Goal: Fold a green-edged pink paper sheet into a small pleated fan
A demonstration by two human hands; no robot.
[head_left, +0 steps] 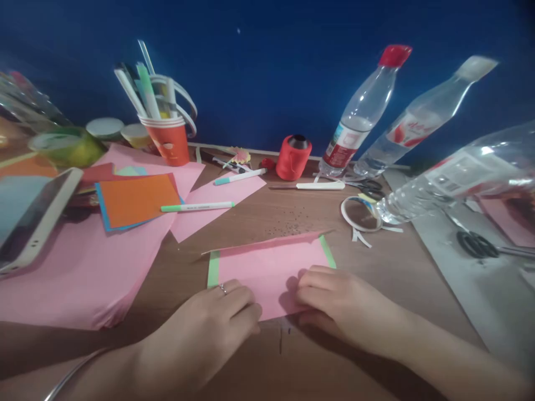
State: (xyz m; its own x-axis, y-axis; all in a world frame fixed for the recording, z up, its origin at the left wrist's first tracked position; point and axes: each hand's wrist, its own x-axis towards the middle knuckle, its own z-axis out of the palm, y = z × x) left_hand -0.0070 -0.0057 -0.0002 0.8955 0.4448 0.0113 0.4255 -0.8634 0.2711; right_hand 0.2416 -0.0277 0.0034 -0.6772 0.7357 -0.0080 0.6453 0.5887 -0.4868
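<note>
A rectangular sheet of pink paper (271,262) with light green strips along its left and right ends lies on the brown table in front of me. Its far edge is folded and stands up slightly. My left hand (225,312), with a ring on one finger, has its fingers curled over the paper's near left corner. On the near right side, my right hand (326,301) grips the edge with bent fingers. Both thumbs are mostly hidden. Dark specks are scattered on the table just beyond the paper.
Larger pink sheets (137,267) cover the left, bearing orange paper (137,197), a green marker (198,206) and a phone (37,223). Behind stand a red cup of pens (169,139), a red container (293,159) and plastic bottles (355,125). White tape (360,214) and scissors (476,244) lie right.
</note>
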